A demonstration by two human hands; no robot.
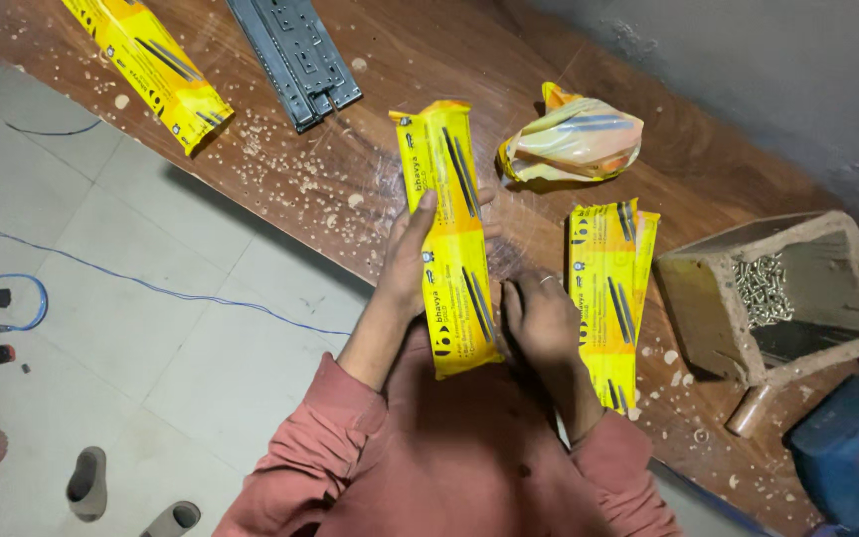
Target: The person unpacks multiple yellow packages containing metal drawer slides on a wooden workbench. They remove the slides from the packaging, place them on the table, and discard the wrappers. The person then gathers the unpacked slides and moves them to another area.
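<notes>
My left hand (412, 261) grips a long yellow packet (447, 234) along its left edge, thumb on the front, holding it over the edge of a brown wooden board (400, 60). My right hand (539, 316) is curled at the packet's lower right edge, touching it. A second yellow packet (608, 293) lies on the board just right of my right hand. Rust-coloured sleeves cover both arms.
A crumpled empty yellow wrapper (574, 139), a pair of grey metal drawer slides (295, 55) and another yellow packet (146, 65) lie on the dusty board. A wooden box of screws (777, 293) stands at right, a blue machine (852, 452) below it. Blue cable (151, 288) crosses the tiled floor.
</notes>
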